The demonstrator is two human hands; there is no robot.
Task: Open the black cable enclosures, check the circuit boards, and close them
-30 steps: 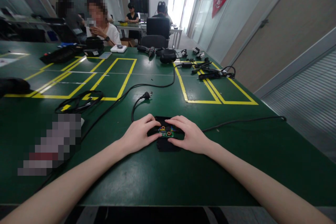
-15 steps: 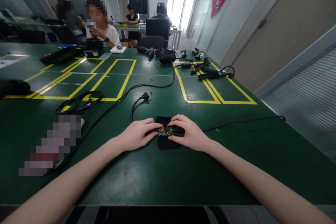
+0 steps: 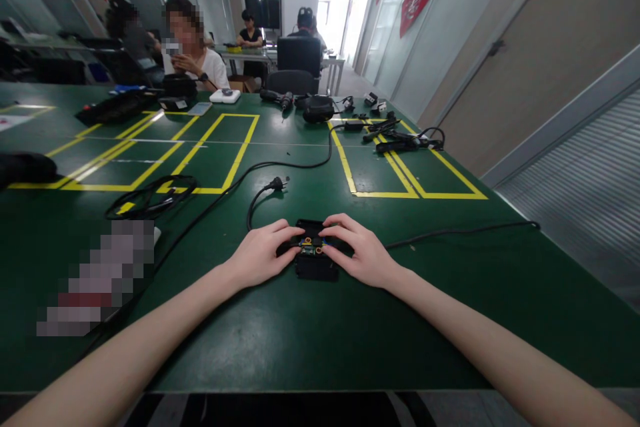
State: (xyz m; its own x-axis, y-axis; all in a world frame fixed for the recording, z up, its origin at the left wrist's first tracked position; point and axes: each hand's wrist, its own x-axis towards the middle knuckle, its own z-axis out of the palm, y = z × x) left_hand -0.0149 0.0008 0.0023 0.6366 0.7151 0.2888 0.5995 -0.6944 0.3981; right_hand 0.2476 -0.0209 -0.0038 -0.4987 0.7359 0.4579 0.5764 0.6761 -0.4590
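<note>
A small black plastic case lies on the green table, with a little green circuit board showing inside it. My left hand rests on the case's left side, its fingertips pressed down beside the board. From the right, my right hand covers the other side, fingers curled onto the board's top edge. Both hands grip the case between them. Black cables run out from under each hand, one ending in a plug.
A coiled black cable lies at left beside a blurred-out object. Yellow tape marks boxes on the table. Tools and cables are piled at the far right, black gear at far left. Several people sit at the far end.
Both hands and the case have shifted slightly away from me on the table. My fingers have closed in further over the circuit board.
</note>
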